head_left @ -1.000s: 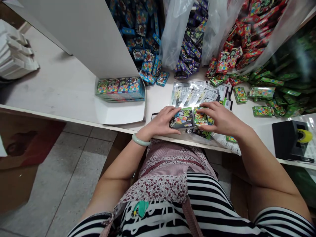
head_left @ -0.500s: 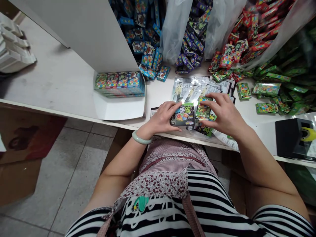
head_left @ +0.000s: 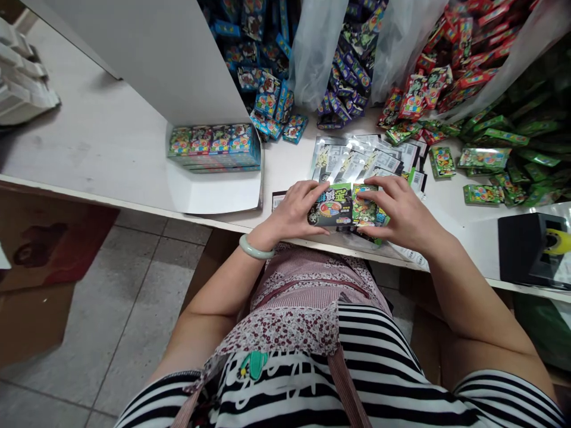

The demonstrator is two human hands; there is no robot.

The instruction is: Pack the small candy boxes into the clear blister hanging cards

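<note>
Between thumb and fingers, my left hand [head_left: 298, 211] grips a black printed packet [head_left: 332, 205] with a round coloured picture on it. My right hand [head_left: 399, 208] pinches a small green candy box [head_left: 363, 205] by its top and bottom edges. The green box meets the right side of the black packet, both held above the table's front edge. Behind my hands lie several overlapping clear plastic bags with printed cards [head_left: 352, 160]. Some black and green print shows beneath the right hand, partly hidden.
A white open carton [head_left: 214, 193] at left holds rows of small boxes [head_left: 214, 142]. Along the back are piles of blue [head_left: 267, 98], purple [head_left: 343, 89], red [head_left: 414, 95] and green boxes [head_left: 484, 157], parted by plastic sheets. A black tape dispenser [head_left: 520, 246] stands at right.
My right hand has shifted slightly left and levelled the green box against the black packet. The left hand has stayed nearly in place.
</note>
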